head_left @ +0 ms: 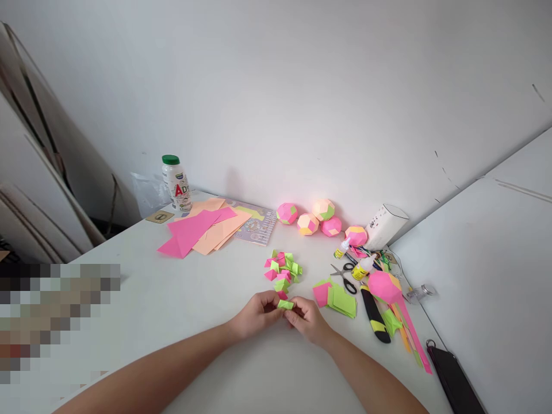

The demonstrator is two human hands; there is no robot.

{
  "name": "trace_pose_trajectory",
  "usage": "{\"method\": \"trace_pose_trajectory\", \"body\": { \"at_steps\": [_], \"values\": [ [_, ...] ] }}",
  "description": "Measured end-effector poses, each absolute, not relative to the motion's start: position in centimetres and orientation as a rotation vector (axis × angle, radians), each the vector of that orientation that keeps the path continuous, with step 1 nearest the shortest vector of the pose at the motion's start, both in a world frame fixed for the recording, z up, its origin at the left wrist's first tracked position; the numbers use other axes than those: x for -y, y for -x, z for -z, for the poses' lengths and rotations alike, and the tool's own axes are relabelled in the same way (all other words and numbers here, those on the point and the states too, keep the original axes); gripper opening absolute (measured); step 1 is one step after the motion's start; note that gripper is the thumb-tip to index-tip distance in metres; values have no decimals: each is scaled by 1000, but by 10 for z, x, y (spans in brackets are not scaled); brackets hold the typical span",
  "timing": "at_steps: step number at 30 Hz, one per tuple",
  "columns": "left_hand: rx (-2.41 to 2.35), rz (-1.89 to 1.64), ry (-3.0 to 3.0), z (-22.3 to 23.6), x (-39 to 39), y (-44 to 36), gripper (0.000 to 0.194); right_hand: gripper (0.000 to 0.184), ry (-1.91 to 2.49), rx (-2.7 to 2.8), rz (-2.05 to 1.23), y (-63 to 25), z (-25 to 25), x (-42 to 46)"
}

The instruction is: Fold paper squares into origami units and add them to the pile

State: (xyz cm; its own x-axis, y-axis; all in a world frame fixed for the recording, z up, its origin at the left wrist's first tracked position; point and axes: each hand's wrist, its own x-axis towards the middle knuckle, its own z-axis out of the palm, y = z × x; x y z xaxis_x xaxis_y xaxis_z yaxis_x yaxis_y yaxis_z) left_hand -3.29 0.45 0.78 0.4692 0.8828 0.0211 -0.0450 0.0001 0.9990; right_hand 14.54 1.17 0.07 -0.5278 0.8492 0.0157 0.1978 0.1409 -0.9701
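Note:
My left hand (257,313) and my right hand (309,319) meet over the white table (181,310), both pinching one small folded green and pink paper piece (285,303) between their fingertips. Just beyond the hands lies a small heap of folded green and pink paper units (283,269). To the right of my right hand rests a stack of green and pink paper squares (338,298).
Several finished paper balls (314,219) line the wall. Pink and orange sheets (202,229), a green-capped bottle (176,184), scissors (345,277), glue bottles (361,268), a black and yellow cutter (376,323), a pink paper lantern with streamers (388,290), a white box (385,225) and a dark phone (452,379) lie around.

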Motion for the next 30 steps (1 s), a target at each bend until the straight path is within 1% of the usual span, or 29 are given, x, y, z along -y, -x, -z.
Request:
{"method": "trace_pose_trajectory", "body": {
  "at_steps": [7, 14, 17, 21, 24, 30],
  "values": [
    [-861, -890, -1447, -3, -5, 33, 18, 18, 984, 1741, -1479, -144, -4, -10],
    [-880, -946, -1353, -8, -7, 38, 21, 17, 1000, 1624, -1451, -150, 2, -13],
    [-823, -962, -1285, -10, -7, 39, 18, 16, 1006, 1642, -1428, -150, 0, -13],
    [-770, -878, -1383, -9, -6, 37, 23, 17, 997, 1695, -1443, -147, -1, -12],
    [-867, -824, -1434, -8, -5, 36, 28, 16, 1001, 1670, -1431, -146, 1, -12],
    [-948, -820, -1428, -10, -6, 36, 29, 16, 989, 1595, -1398, -147, 6, -12]
  ]
}}
